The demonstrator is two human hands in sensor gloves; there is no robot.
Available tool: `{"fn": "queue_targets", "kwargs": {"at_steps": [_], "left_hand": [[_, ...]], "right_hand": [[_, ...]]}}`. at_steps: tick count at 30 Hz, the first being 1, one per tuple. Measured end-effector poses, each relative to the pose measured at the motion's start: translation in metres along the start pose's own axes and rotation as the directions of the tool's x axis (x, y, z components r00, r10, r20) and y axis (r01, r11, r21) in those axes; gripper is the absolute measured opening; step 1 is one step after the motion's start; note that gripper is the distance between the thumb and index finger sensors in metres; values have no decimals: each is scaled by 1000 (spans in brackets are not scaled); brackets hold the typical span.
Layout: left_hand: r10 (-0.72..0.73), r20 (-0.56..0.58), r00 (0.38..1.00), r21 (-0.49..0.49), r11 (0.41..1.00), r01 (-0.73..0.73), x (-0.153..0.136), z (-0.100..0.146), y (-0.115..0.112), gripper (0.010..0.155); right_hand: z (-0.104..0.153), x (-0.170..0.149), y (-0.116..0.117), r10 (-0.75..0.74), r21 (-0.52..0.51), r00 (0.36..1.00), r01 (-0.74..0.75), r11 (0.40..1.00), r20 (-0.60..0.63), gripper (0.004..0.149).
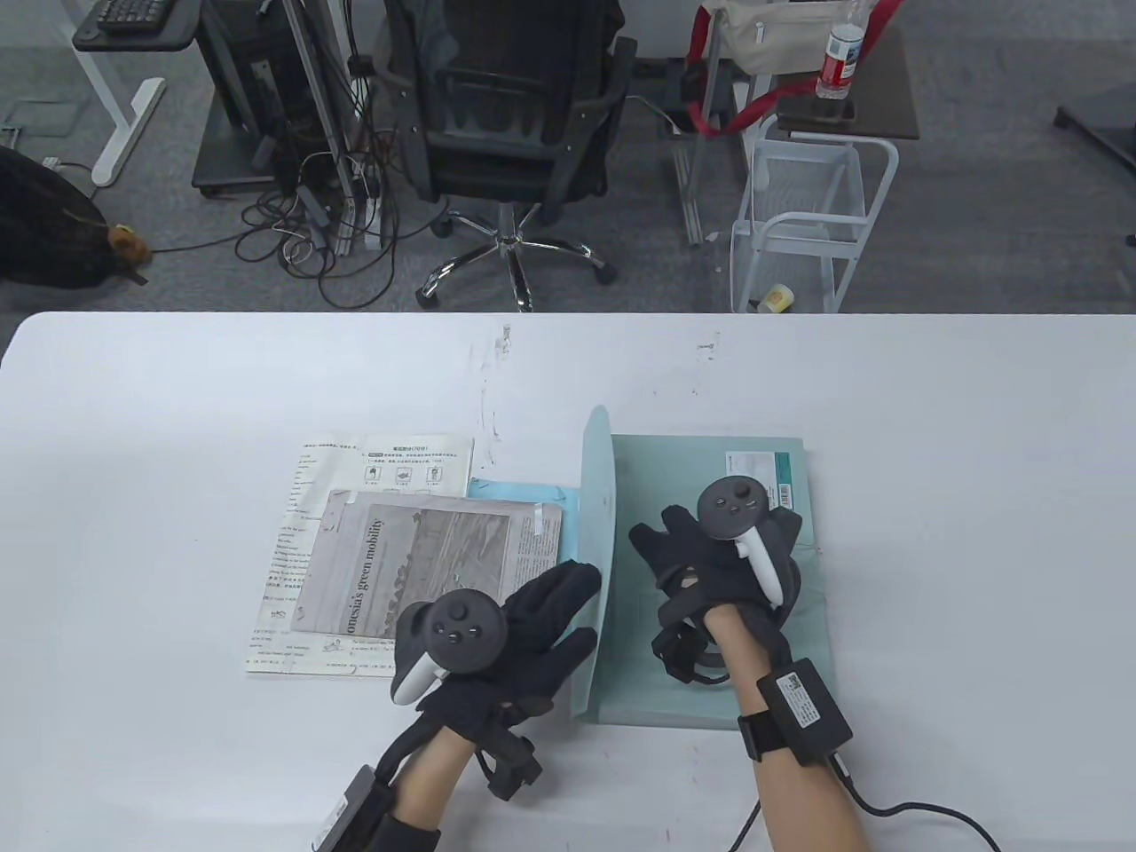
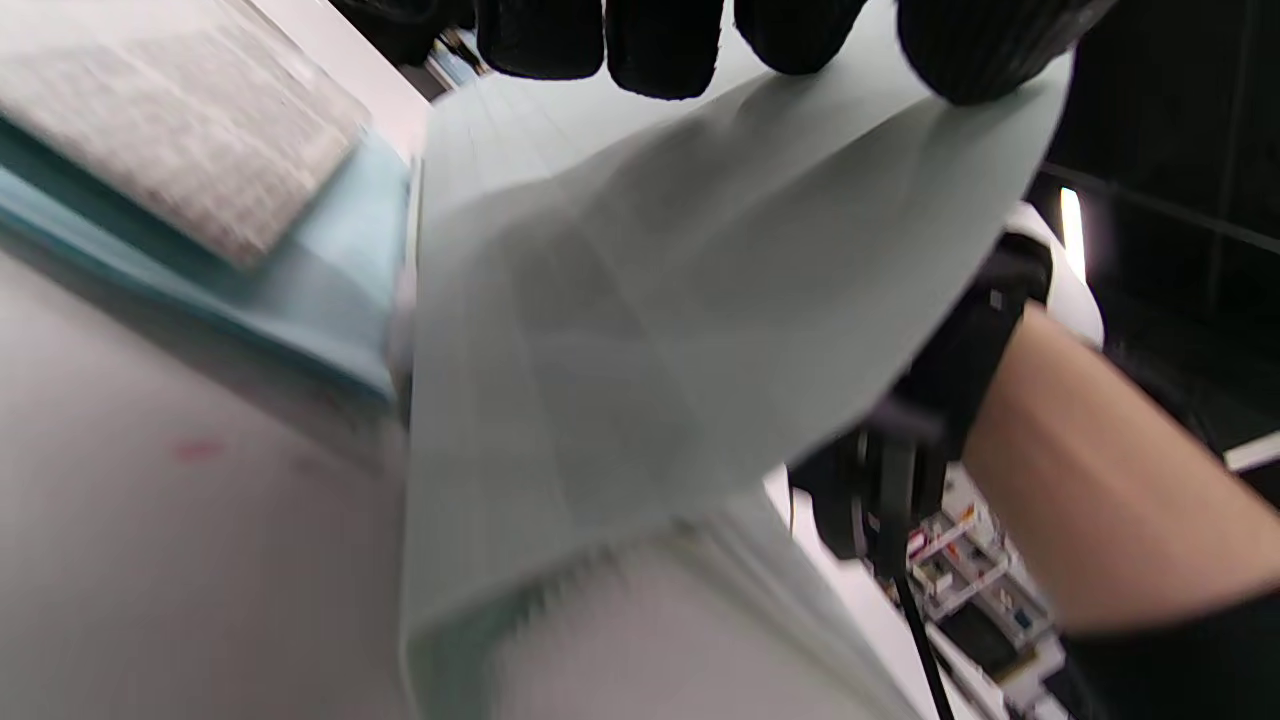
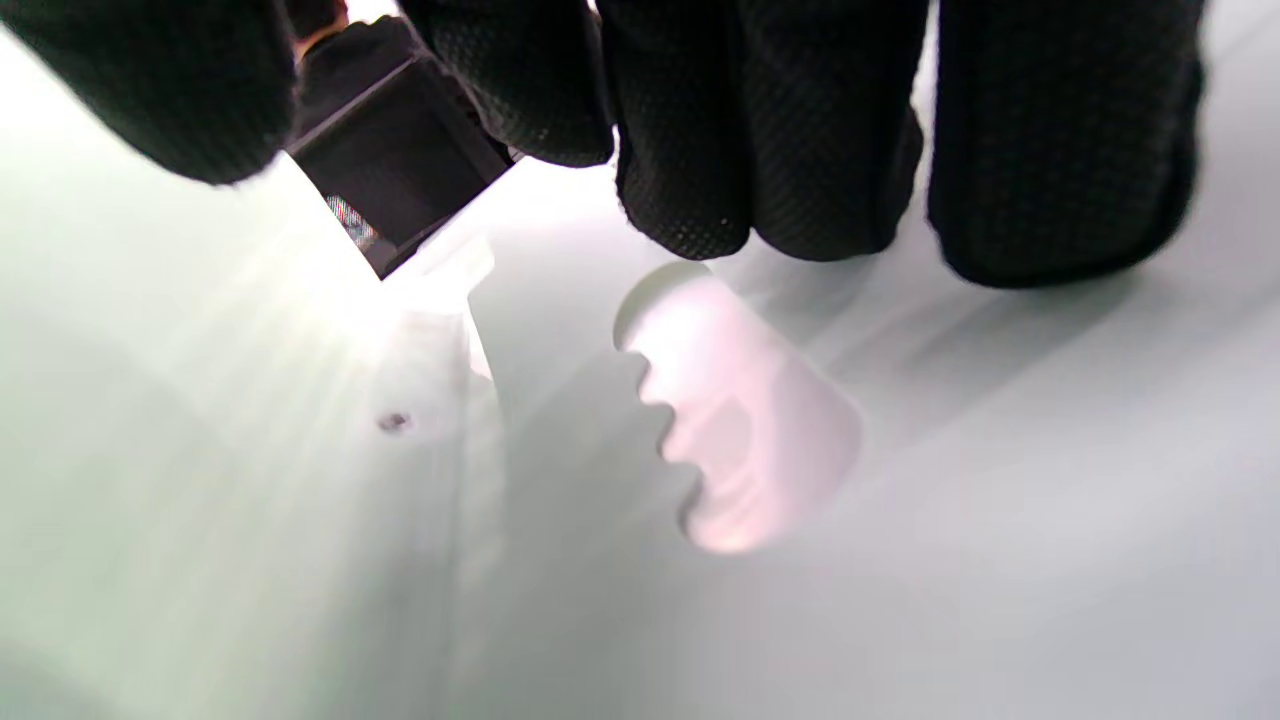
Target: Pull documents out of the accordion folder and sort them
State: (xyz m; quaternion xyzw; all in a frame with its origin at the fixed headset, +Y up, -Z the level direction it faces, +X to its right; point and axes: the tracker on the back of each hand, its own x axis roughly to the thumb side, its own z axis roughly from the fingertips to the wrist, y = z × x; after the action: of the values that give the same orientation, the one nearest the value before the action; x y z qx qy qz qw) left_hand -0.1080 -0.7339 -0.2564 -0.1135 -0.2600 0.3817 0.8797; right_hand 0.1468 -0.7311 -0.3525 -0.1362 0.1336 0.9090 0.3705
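Pale green plastic accordion folder flat on white table, right of newspaper clipping | left hand holds flap raised | right hand presses folder, grasping nothing | advice: keep flap high, body pinned, then reach inside.

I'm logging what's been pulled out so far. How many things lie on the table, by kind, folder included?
Accordion folder, flap lifted by the left hand, right hand resting on it: 1
Printed worksheet: 1
Newspaper clipping: 1
Light blue sheet: 1
Total: 4
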Motion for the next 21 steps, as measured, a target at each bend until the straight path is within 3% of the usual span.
{"fn": "queue_targets", "kwargs": {"at_steps": [2, 6, 9, 14, 17, 19, 21], "left_hand": [[-61, -8, 998, -56, 997, 60, 5, -3, -9, 66], [-232, -38, 972, -147, 963, 224, 9, -8, -25, 66], [-353, -48, 934, -159, 926, 342, 11, -8, -28, 66], [-431, -79, 899, -198, 891, 410, 9, -10, -34, 65], [-440, -93, 893, -213, 885, 414, 9, -13, -36, 64], [-447, -94, 889, -221, 880, 419, 7, -14, -39, 64], [-457, -103, 884, -254, 871, 421, 5, -16, -43, 64]], "right_hand": [[-1, -6, -7, -101, 73, 995, 101, 992, -3, 74], [4, -16, -31, -243, 45, 970, 242, 969, 23, 70], [7, -26, -50, -248, 13, 969, 248, 969, 15, 65], [27, -38, -83, -23, -194, 998, 35, 980, 62, 56], [40, -34, -87, 159, -255, 983, -131, 958, 91, 63], [49, -29, -84, 294, -319, 952, -252, 913, 89, 72], [55, -23, -78, 462, -402, 885, -400, 823, 64, 80]]}}
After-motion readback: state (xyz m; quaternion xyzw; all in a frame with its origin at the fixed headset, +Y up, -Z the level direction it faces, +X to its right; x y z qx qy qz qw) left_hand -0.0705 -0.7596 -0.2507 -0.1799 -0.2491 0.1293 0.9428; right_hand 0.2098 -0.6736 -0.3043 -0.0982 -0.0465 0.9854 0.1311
